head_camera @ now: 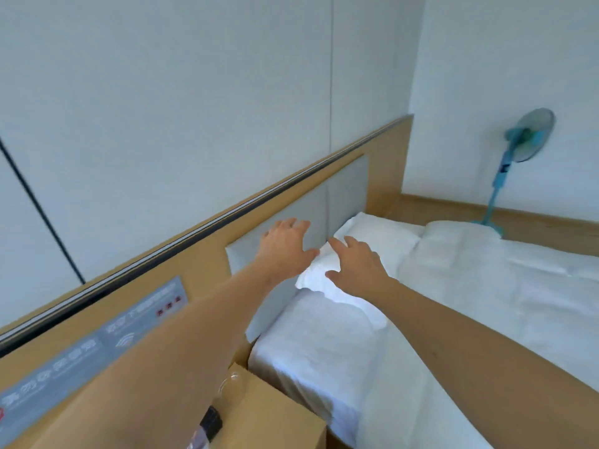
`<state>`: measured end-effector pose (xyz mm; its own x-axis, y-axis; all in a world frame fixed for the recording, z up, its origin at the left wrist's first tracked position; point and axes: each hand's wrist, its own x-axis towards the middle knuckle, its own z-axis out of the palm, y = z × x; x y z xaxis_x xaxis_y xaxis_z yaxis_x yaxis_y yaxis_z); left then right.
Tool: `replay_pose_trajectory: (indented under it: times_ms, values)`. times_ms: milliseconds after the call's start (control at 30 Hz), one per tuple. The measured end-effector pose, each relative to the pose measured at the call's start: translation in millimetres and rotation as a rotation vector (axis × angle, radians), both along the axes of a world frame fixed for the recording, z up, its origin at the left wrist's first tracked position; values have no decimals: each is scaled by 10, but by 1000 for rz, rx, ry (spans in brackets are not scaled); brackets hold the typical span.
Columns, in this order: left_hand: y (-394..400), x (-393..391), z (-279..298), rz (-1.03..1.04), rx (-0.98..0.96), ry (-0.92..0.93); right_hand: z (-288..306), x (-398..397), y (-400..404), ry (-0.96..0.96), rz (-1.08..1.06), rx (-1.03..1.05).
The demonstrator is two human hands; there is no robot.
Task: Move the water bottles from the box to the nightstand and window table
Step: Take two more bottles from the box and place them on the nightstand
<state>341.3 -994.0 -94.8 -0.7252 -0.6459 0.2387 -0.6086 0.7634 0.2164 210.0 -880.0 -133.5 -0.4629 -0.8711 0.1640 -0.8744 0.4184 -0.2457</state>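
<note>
While both arms stretch out over the bed, neither hand carries anything.

Left hand (285, 246): fingers spread wide, palm down, held in front of the padded headboard panel (346, 189); grip wide and empty.

Right hand (356, 265): fingers likewise spread and relaxed, hovering over or lightly touching the rumpled white pillow (327, 277); contact cannot be told for sure. Grip wide, holding nothing.

Cardboard box (275, 413): at the bottom edge of the view, wedged between the bed (453, 319) and the wooden headboard wall, its flap open toward the person. It probably stands there so that the bottles are within reach of the bedside.

Water bottles (227, 384): only a clear plastic glint and a dark band show inside the box, under the left forearm; how many there are cannot be told. They lie in the box, not yet moved.

Nightstand and window table: neither is in view.

Control panel (97, 345): grey plate with printed signs and small red buttons, set into the wooden headboard.

Standing fan (518, 140): teal, in the far corner beyond the bed.

Judgement: the hands reach away from the box toward the pillow, so the carrying step seems not to be in hand just now; the next move would call for turning back to the box and closing a grip round a bottle.
</note>
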Motion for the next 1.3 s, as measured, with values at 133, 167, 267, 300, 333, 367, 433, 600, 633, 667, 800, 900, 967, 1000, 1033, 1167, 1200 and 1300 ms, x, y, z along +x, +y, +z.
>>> replay_pose_trajectory:
  times_ms: [133, 167, 267, 300, 333, 367, 433, 600, 633, 667, 800, 900, 967, 1000, 1033, 1167, 1200, 1300]
  values:
    - [793, -926, 71, -228, 0, -5, 110, -680, 1010, 41, -226, -15]
    - [1031, -1141, 76, -281, -9, -2, 131, -835, 1289, 46, -280, -20]
    - [1816, -1774, 97, -428, -33, 7, 180, -1256, 2198, 61, -436, -29]
    - [2109, -1983, 108, -476, -33, 6, 185, -1380, 2532, 67, -486, -30]
    - [2410, -2190, 115, -523, -32, 7, 180, -1500, 2876, 75, -537, -30]
    - [2732, -2394, 122, -571, -33, 11, 170, -1615, 3235, 80, -591, -26]
    - [3421, -2766, 129, -677, -33, 17, 159, -1829, 3963, 74, -704, -17]
    - [5116, -3487, 143, -949, -125, 9, 155, -2218, 5615, 66, -938, 0]
    - [5419, -3605, 148, -984, -117, 16, 159, -2265, 5913, 67, -974, 6]
    - [5717, -3721, 147, -1013, -97, 21, 161, -2305, 6212, 72, -1009, 13]
    - [6814, -4134, 76, -1122, -4, -4, 131, -2389, 7366, 70, -1181, 25]
    - [7598, -4384, -10, -1254, 7, -27, 74, -2407, 8136, 25, -1322, 24]
    - [8113, -4543, -68, -1358, -12, -38, 23, -2430, 8577, 9, -1406, 16]
    - [8376, -4627, -100, -1413, -29, -42, -8, -2451, 8782, 6, -1446, 10]
    - [8636, -4709, -130, -1465, -37, -49, -35, -2476, 8978, 1, -1484, 7]
    - [9649, -5081, -181, -1642, 34, -48, -66, -2644, 9722, 12, -1645, 3]
    - [9890, -5183, -185, -1682, 48, -31, -57, -2688, 9908, 21, -1689, -8]
    - [10535, -5443, -188, -1810, 42, 0, -20, -2789, 10421, 26, -1830, -42]
